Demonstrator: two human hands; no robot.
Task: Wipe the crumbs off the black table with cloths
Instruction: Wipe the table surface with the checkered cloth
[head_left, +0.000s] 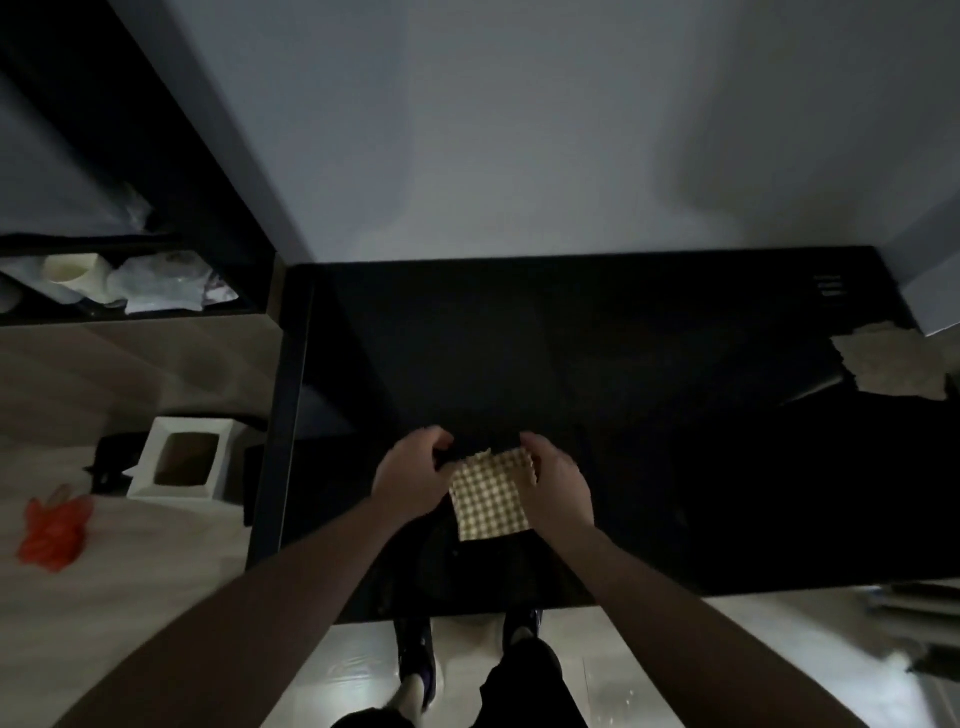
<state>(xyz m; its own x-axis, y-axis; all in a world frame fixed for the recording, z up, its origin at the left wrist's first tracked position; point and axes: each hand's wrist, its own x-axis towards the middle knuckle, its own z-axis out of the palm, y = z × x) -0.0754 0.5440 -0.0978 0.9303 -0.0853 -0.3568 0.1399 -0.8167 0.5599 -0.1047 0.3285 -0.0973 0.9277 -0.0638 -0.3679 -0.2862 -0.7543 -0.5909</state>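
A yellow-and-white checked cloth (491, 501) lies on the black table (597, 364) near its front edge. My left hand (410, 475) pinches the cloth's far left corner. My right hand (558, 483) grips its right edge, fingers curled over the fabric. A second, tan cloth (891, 364) lies crumpled at the table's far right. The scene is dim and I cannot make out any crumbs on the dark surface.
A grey wall runs behind the table. To the left stands a black shelf (130, 291) with white items, and on the floor a white box (179, 465) and an orange bag (52, 530). My feet (415, 654) stand at the table's front edge.
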